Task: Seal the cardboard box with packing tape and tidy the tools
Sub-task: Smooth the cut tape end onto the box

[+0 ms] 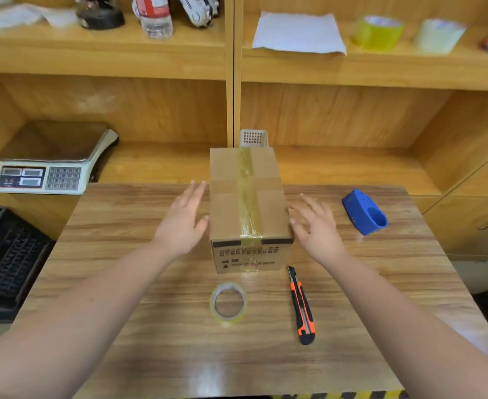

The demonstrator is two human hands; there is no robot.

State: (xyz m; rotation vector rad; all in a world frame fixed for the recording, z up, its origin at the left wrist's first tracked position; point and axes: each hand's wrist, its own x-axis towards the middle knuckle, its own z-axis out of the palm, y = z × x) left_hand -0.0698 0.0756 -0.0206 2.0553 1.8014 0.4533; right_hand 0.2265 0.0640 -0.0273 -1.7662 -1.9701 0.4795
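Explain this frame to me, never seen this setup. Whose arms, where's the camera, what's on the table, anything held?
There is no machine here: a person works with bare hands, and one wide-angle camera on their head looks forward and down. The left hand and right hand are open, one on each side of the cardboard box, with nothing in either grip. A strip of tape already runs along the box top. On the wooden table nearer the person lie a tape roll and an orange utility knife; a blue tape dispenser sits to the right. A weighing scale stands on the shelf at the left.
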